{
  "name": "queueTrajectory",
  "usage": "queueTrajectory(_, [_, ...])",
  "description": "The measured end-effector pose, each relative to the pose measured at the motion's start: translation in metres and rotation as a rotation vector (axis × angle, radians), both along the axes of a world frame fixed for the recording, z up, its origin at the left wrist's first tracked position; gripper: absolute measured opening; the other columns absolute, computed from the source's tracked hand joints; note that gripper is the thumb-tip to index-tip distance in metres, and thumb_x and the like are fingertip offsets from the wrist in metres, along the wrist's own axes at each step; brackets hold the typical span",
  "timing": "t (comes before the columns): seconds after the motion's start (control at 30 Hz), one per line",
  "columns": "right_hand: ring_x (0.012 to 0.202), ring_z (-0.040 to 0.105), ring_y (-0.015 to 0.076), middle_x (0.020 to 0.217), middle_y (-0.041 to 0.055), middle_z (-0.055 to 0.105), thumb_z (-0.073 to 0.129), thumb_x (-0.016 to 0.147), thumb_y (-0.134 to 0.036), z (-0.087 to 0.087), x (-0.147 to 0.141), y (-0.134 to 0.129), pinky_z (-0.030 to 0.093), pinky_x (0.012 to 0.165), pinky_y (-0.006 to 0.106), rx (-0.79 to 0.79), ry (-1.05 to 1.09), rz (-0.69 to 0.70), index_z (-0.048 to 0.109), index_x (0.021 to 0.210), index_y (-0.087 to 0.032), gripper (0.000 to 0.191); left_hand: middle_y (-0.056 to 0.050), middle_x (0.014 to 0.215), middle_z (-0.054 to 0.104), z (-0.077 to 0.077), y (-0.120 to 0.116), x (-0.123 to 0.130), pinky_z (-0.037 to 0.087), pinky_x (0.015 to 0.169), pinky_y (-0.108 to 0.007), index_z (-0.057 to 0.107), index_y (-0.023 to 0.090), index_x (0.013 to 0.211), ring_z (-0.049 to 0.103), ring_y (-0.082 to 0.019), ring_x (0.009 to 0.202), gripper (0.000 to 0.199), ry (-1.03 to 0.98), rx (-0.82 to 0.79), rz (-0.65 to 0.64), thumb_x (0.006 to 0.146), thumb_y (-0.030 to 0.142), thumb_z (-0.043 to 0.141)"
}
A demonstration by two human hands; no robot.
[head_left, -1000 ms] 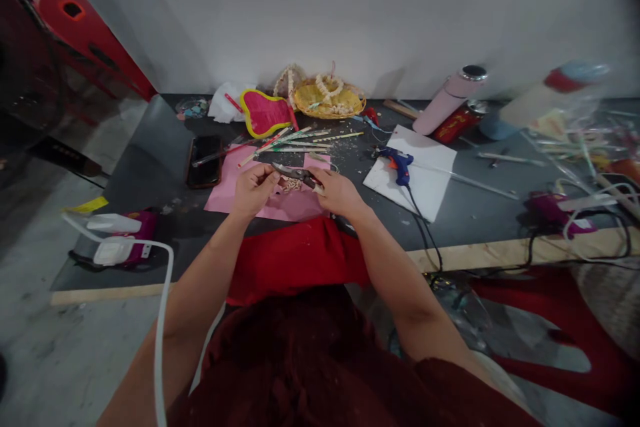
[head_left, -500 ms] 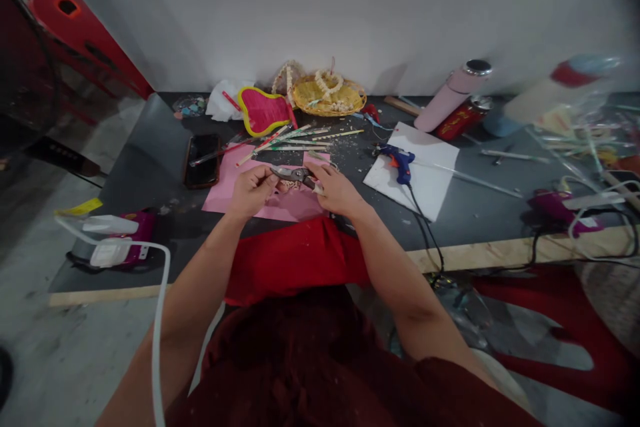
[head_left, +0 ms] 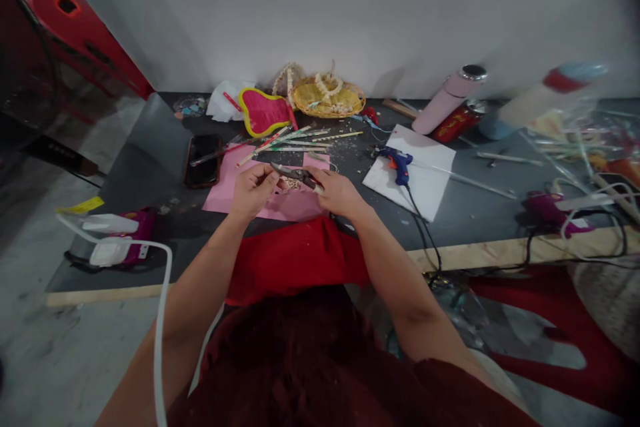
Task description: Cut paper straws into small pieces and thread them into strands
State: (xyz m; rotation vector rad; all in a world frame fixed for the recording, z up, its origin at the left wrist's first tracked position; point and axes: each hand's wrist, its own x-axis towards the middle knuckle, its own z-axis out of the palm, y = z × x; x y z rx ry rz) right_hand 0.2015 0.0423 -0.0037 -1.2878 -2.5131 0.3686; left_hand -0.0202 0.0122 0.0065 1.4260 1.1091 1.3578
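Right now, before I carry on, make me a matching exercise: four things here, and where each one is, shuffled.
Things:
1. Shears
2. Blue glue gun
3. Phone
4. Pink flask

Places:
A. At the pink sheet's left edge
B. Beside the red can
C. In the right hand
D. On the white board

Pairs: 1-C, 2-D, 3-A, 4-B.

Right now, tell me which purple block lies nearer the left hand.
The left purple block, left of the phone; the right purple block lies beyond the glue gun.
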Motion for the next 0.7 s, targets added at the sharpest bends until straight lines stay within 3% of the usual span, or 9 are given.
queueTrajectory(0.3, [0.116, 0.055, 0.0271, 0.132, 0.0102, 0.059, 0.051, 0.079, -0.015, -0.0071, 0.0009, 0.0060, 0.047, 0.096, 0.042, 0.018, 0.063, -0.044, 0.042, 0.141, -0.020, 0.063, -0.002, 0.073, 0.072, -0.0002, 0.0026, 0.0008, 0.042, 0.047, -0.018, 0.065, 0.017, 0.080, 0.053, -0.006, 0.050, 0.010, 0.207, 0.033, 0.175, 0.084, 0.026, 0.061])
queueTrajectory(0.5, [0.123, 0.051, 0.0274, 0.137, 0.0105, 0.055, 0.051, 0.078, -0.014, -0.0063, 0.0015, 0.0047, 0.045, 0.101, 0.044, 0.008, 0.098, -0.002, 0.039, 0.143, -0.020, 0.066, -0.003, 0.071, 0.072, 0.0050, -0.0015, 0.0012, 0.042, 0.049, -0.019, 0.064, 0.017, 0.077, 0.056, -0.007, 0.052, 0.012, 0.222, 0.058, 0.155, 0.085, 0.025, 0.060])
queueTrajectory(0.7, [0.126, 0.049, 0.0265, 0.139, 0.0099, 0.053, 0.050, 0.077, -0.013, -0.0015, 0.0010, 0.0020, 0.043, 0.104, 0.044, -0.005, 0.115, 0.024, 0.037, 0.145, -0.021, 0.070, -0.002, 0.063, 0.070, 0.0058, -0.0002, -0.0006, 0.034, 0.041, -0.019, 0.062, 0.017, 0.073, 0.047, -0.005, 0.042, 0.024, 0.022, -0.007, 0.035, 0.082, 0.039, 0.066])
